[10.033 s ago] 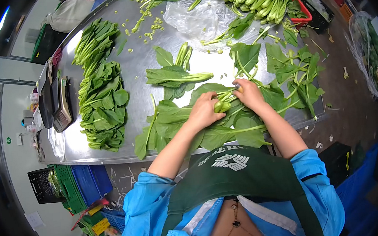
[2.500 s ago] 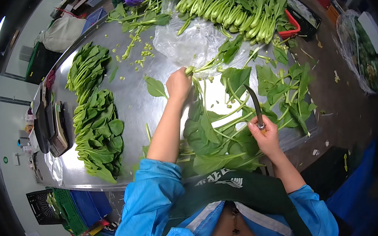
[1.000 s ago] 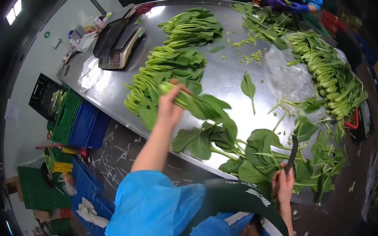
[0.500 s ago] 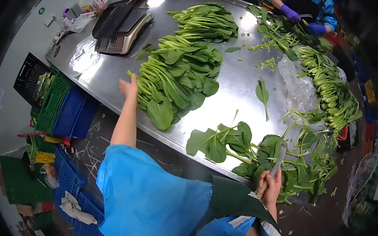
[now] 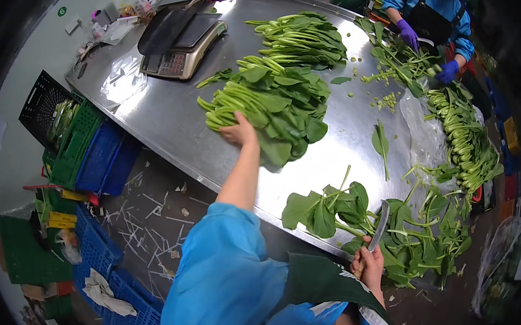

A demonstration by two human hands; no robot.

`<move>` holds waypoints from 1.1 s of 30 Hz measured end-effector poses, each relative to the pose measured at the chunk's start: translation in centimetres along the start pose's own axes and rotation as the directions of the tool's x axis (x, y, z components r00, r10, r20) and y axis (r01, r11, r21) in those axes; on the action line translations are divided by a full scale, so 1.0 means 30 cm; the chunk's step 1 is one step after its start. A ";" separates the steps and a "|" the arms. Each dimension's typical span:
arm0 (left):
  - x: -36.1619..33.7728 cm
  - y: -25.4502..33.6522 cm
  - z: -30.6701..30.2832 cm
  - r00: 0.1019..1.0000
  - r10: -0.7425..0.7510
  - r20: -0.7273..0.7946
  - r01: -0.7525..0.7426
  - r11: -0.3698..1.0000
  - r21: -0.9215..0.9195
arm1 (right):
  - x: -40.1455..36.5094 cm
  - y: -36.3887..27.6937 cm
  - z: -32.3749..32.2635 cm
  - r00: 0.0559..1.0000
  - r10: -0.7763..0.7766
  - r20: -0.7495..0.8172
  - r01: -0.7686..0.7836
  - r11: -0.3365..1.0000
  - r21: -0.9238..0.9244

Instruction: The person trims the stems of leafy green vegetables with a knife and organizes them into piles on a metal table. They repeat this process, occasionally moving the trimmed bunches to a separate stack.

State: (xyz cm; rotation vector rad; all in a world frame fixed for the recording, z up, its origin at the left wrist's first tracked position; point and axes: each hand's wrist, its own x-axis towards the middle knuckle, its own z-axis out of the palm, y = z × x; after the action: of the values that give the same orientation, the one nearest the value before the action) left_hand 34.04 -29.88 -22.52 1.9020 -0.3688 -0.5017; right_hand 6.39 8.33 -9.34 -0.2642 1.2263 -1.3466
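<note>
My left hand (image 5: 240,130) is pressed against the stem side of a pile of leafy greens (image 5: 280,107) on the metal table (image 5: 175,127); its fingers are partly hidden under the stems. My right hand (image 5: 369,263) is closed round the handle of a curved knife (image 5: 379,226), blade pointing up and away. Loose leaves (image 5: 328,212) lie beside the blade, and more cut greens (image 5: 431,246) lie to its right. Behind the pile is a second bunch (image 5: 305,39). A single leaf (image 5: 381,144) lies flat nearer the middle.
A scale (image 5: 183,47) stands at the back left. Across the table a co-worker in purple gloves (image 5: 408,34) handles greens. Plastic wrap (image 5: 420,125) and a row of greens (image 5: 458,131) lie at right. Blue crates (image 5: 103,155) stand left of the table.
My left hand has moved right along the pile's near side, and the stems there are gathered closer together. The co-worker's hands have moved apart. My right hand still holds the knife.
</note>
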 end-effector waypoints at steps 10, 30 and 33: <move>0.099 0.016 -0.220 0.954 0.212 0.212 -0.273 0.908 0.319 | 0.020 -0.025 0.076 0.999 -0.019 -0.044 0.017 0.998 -0.057; 0.719 0.274 0.172 0.635 0.458 0.623 -0.739 0.124 0.662 | 0.222 -0.078 0.163 0.970 0.190 -0.155 -0.221 0.952 -0.213; 0.818 0.278 0.149 0.614 0.566 0.549 -0.788 0.406 0.463 | 0.237 -0.072 0.172 0.966 0.193 -0.174 -0.225 0.956 -0.190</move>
State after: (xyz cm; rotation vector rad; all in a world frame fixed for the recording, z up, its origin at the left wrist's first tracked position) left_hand 52.79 -48.21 -20.42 2.0904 -1.7022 -0.0560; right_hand 7.41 -0.65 -9.19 -0.1732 1.4856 -1.0704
